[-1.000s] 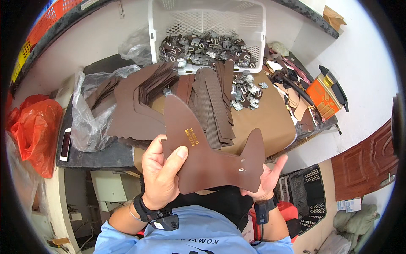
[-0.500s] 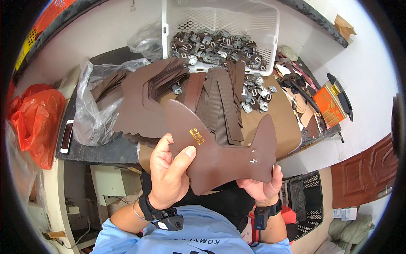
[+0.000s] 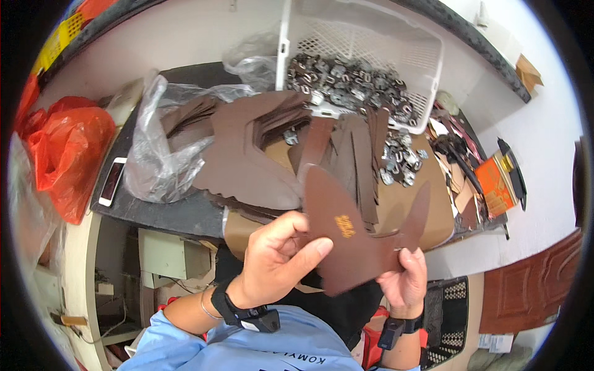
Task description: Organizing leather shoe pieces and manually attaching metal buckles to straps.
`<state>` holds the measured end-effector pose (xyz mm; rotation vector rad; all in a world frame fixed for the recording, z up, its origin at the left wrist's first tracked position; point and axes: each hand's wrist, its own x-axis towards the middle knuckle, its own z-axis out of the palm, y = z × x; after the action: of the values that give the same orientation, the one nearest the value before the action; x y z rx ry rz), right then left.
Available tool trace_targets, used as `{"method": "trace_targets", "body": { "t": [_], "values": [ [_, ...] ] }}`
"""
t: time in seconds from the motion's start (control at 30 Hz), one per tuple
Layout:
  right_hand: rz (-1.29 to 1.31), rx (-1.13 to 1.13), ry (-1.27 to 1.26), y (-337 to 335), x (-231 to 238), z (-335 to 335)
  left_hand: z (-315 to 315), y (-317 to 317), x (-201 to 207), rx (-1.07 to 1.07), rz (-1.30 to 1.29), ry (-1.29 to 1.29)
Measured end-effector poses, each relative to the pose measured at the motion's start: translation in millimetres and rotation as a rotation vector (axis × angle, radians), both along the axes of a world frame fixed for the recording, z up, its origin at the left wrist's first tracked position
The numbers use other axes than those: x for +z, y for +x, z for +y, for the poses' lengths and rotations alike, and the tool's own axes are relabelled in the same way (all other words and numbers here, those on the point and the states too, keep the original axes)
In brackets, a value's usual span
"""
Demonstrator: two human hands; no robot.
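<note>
A dark brown leather piece (image 3: 346, 247) with two curved wings and a small gold stamp is held up over the near edge of the table. My left hand (image 3: 278, 260) grips its left edge, thumb on the front and fingers partly hidden behind it. At the lower right, my right hand (image 3: 405, 278) pinches the piece below its narrower wing. Behind it lies a fanned stack of similar leather pieces (image 3: 247, 148). Long brown strips (image 3: 352, 161) lie to the right of that stack.
A white plastic crate (image 3: 436, 93) holds many metal clips (image 3: 352, 86), with more clips (image 3: 399, 161) spilled in front. Clear plastic bags (image 3: 148, 167), a phone (image 3: 112, 182) and a red bag (image 3: 74, 161) are at left. Scraps and an orange box (image 3: 495, 182) sit at right.
The leather piece has turned and tilted, so its right side looks narrower. The surroundings have shifted to the right in the view. Both hands still hold the piece.
</note>
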<state>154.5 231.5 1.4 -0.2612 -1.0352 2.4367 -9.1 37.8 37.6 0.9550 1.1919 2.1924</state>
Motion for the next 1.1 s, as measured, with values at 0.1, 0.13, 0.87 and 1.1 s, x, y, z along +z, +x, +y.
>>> {"method": "trace_targets", "body": {
  "t": [0.1, 0.13, 0.87, 1.1],
  "values": [
    [0.060, -0.171, -0.032, 0, 17, 3, -22, -41, 19, 0.511, 0.856, -0.184],
    [0.056, -0.206, -0.034, 2, 19, 9, -27, -58, 27, 0.723, 0.976, -0.279],
    [0.060, -0.524, 0.250, -28, 26, 77, -22, -151, 47, 1.046, 1.001, -1.062],
    [0.057, -0.513, 0.267, -33, 1, 103, -92, -142, 48, 0.655, 0.103, -0.150]
  ]
}}
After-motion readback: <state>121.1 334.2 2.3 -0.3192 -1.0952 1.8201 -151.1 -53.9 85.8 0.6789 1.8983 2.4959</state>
